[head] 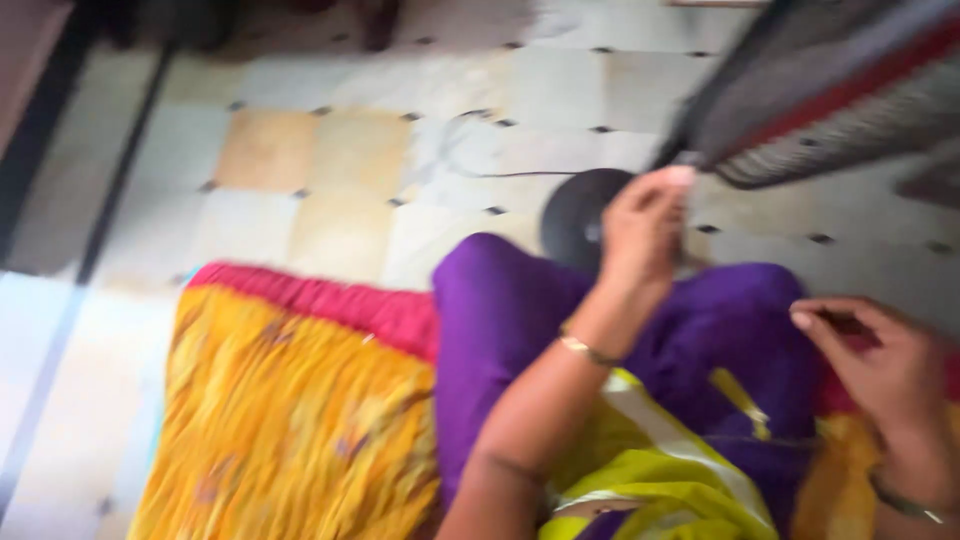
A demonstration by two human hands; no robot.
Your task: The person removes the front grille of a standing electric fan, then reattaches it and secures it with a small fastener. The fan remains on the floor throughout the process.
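A yellow-green cloth lies across purple-clad knees. The left hand pinches the fan's grille edge; the right hand curls loosely, grasping nothing visible. Bare tiled floor lies open beyond the yellow quilt's red border.

Yellow-orange mat — red-edged, purple trousers

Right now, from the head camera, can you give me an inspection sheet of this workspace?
Surface: tiled floor, pale and tan squares with small dark corner insets; picture is motion-blurred.
Job's things: dark fan grille with red band at upper right; round dark fan base on the floor.
Clutter: yellow quilt with red border spread on the floor.
Grippers: left hand raised at the grille's lower edge, contact unclear; right hand by the knee, fingers curled, apparently empty.
Cables: thin dark cord running across the tiles to the base.
Surroundings: purple trousers, yellow-green garment, dark door frame.
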